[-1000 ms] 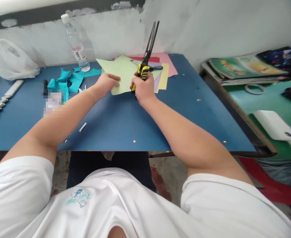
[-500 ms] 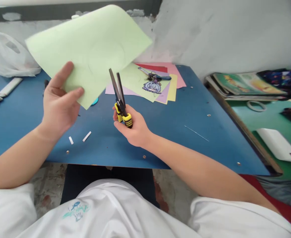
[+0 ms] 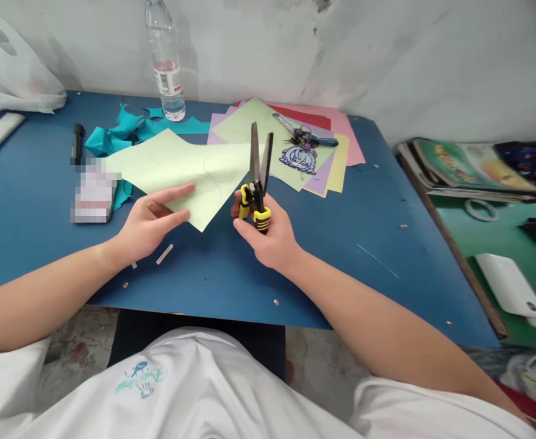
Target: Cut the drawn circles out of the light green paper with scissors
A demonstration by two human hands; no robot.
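Note:
My left hand [image 3: 151, 222] pinches a light green sheet of paper [image 3: 171, 158] near its front corner, with the sheet tilted above the table. Faint curved pencil lines run across the sheet. In my right hand [image 3: 272, 235] is a pair of scissors [image 3: 259, 183] with yellow and black handles. Their blades point up and stand apart, close beside the sheet's right corner. Behind the sheet lie crumpled teal paper scraps [image 3: 110, 137], and two small white strips [image 3: 164, 253] rest on the table below my left hand.
Coloured paper sheets [image 3: 347, 140] with a cartoon-head charm [image 3: 299, 160] on top lie at the back. A water bottle [image 3: 169, 85] stands by the wall. A black cylinder [image 3: 77, 143] is at left; magazines [image 3: 469, 164] and a white power bank [image 3: 510, 283] are at right.
The green sheet and my left hand have come down and to the right, toward the scissors. With the sheet lowered, the bottle and teal scraps show. The view has shifted too.

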